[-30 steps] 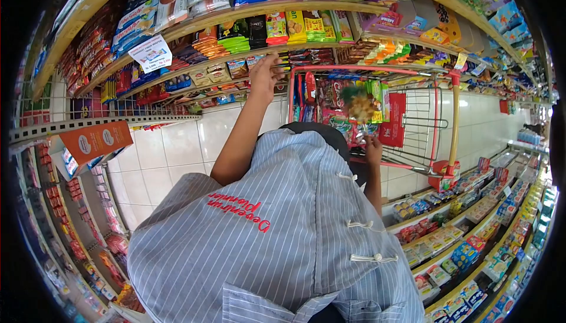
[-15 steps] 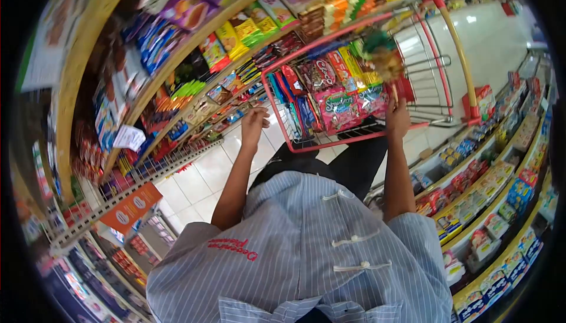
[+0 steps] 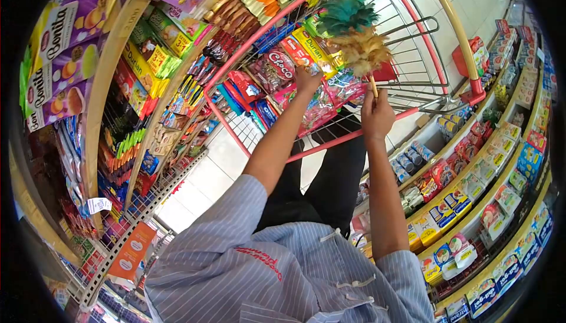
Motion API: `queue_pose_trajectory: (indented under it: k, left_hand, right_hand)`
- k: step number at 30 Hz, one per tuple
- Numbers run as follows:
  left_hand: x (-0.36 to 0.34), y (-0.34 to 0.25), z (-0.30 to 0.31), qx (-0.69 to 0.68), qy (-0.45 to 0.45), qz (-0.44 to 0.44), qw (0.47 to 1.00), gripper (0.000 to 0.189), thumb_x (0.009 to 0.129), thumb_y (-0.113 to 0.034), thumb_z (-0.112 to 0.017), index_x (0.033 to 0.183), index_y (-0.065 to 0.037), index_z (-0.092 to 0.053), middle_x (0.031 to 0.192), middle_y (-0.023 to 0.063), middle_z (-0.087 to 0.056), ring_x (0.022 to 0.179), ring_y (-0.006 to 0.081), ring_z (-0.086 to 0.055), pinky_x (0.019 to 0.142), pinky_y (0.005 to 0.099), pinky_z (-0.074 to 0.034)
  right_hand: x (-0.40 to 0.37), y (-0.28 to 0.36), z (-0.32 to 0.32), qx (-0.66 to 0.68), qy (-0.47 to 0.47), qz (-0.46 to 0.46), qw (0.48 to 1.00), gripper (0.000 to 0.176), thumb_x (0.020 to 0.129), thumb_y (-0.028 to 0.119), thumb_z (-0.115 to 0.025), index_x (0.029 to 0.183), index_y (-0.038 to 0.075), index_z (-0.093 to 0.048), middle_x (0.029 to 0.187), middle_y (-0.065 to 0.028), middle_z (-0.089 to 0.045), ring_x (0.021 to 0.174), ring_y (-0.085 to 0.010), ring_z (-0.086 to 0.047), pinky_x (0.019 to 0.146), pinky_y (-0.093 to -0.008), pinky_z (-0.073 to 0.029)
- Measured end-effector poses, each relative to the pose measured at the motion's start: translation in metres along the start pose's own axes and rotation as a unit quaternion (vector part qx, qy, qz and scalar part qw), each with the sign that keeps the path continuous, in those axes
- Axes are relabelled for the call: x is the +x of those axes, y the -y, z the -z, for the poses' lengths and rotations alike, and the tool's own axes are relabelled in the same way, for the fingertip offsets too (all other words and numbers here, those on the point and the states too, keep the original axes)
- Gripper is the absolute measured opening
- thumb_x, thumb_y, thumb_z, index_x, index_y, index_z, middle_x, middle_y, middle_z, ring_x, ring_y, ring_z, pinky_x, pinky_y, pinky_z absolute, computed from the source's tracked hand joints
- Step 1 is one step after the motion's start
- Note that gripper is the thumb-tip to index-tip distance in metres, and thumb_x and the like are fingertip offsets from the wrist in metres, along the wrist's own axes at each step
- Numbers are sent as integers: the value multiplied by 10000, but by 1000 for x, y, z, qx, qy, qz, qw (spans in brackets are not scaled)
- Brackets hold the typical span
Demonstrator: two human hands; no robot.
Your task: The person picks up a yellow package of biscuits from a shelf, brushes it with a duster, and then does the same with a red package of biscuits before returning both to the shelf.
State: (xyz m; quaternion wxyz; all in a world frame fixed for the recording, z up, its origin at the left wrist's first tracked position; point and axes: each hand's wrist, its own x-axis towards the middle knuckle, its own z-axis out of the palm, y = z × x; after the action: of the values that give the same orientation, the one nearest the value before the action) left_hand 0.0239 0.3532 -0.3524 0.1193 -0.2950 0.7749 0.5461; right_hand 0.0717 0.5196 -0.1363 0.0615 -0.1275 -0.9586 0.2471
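Note:
My left hand [image 3: 309,80] reaches down over the snack packets in the shopping cart, fingers apart, next to a dark red Choco packet [image 3: 279,66]. Whether its fingertips touch a packet I cannot make out. Pink candy bags [image 3: 318,111] lie below that hand, and a yellow Durian packet [image 3: 312,47] is just beyond it. In my right hand [image 3: 378,115] is the thin wooden handle of a feather duster [image 3: 361,52], its green and tan feathers pointing away over the cart. The cart [image 3: 257,153] has a red rim and wire sides.
Shelves of biscuits and wafers [image 3: 71,58] rise close on the left, with an orange sign [image 3: 132,251] low down. Curved shelves of boxes and tins [image 3: 471,205] line the right. White floor tiles [image 3: 197,190] show between. The cart's yellow handle [image 3: 454,28] is at upper right.
My left hand has moved from outside the cart to over the packets inside it. The cart appears nearer and further left in view. My right hand keeps hold of the feather duster.

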Motion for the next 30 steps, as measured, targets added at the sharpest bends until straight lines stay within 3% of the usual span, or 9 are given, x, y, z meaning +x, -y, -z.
queue_pose_trajectory:
  k: [3, 9, 11, 15, 16, 17, 18, 21, 30]
  left_hand:
    - [-20, -48, -13, 98, -118, 138, 978, 909, 616, -286, -825, 1293, -50, -266, 1318, 273, -320, 1238, 418, -372, 1009, 465, -374]
    - [-22, -62, -23, 79, -164, 170, 968, 927, 634, -166, -794, 1314, -67, -172, 1363, 309, -261, 1210, 460, -375, 1010, 478, -381]
    - [-15, -34, -32, 80, -227, -4, 971, 771, 681, -136, -729, 1291, -33, -269, 1320, 299, -349, 1178, 407, -432, 959, 448, -421]
    - [-11, -39, -2, 59, -295, -170, 938, 542, 715, -113, -649, 1200, -13, -430, 1282, 233, -432, 1156, 319, -468, 917, 400, -446]
    - [-30, -59, 22, -117, -144, -15, 982, 456, 724, -118, -629, 1143, -18, -481, 1237, 194, -476, 1127, 286, -487, 900, 398, -451]
    - [-61, -54, 35, -287, 22, 155, 945, 375, 732, -123, -608, 1085, -23, -532, 1193, 155, -519, 1098, 252, -506, 883, 396, -456]
    - [-45, -14, 29, -448, 67, 209, 867, 350, 721, -137, -607, 1056, -58, -545, 1044, 84, -580, 951, 232, -569, 808, 391, -466]
    - [-120, -60, 84, -551, 141, 178, 803, 323, 768, -134, -546, 1073, -28, -537, 965, 78, -578, 854, 205, -579, 780, 413, -488]
    - [-297, -42, 176, -468, -41, 105, 876, 270, 766, -126, -542, 1029, -68, -564, 902, 8, -571, 781, 119, -545, 789, 278, -461]
  right_hand:
    - [-1, -7, -6, -2, -20, 23, 1000, 233, 872, 295, -587, 799, 92, -499, 574, -115, -593, 493, -340, -585, 443, -439, -429]
    - [-2, -14, -8, 6, -20, 51, 998, 235, 862, 288, -594, 756, 104, -493, 546, -114, -566, 478, -332, -573, 434, -434, -417]
    - [-1, -14, -6, -9, -3, 59, 998, 243, 863, 302, -589, 752, 107, -494, 549, -120, -565, 479, -334, -570, 434, -433, -414]
    - [0, -17, -9, -17, 24, 95, 995, 237, 848, 310, -593, 754, 112, -501, 553, -121, -565, 483, -327, -579, 431, -428, -421]
    - [0, -15, -5, -24, 48, 99, 994, 239, 847, 327, -581, 759, 118, -507, 557, -118, -572, 487, -321, -588, 436, -434, -431]
    - [-13, -20, 3, -28, 69, 100, 992, 239, 847, 327, -581, 759, 118, -507, 557, -118, -572, 487, -321, -588, 436, -434, -431]
    - [-10, -21, 0, -43, 68, 104, 991, 242, 850, 341, -570, 767, 121, -511, 558, -115, -575, 489, -322, -590, 440, -440, -435]
    - [-3, -14, 3, -38, 67, 137, 988, 255, 857, 371, -547, 791, 126, -523, 566, -111, -586, 501, -324, -597, 451, -454, -444]
    - [-5, -6, 10, -45, 154, 149, 976, 317, 870, 399, -517, 891, 86, -559, 669, -182, -617, 659, -390, -623, 561, -506, -471]
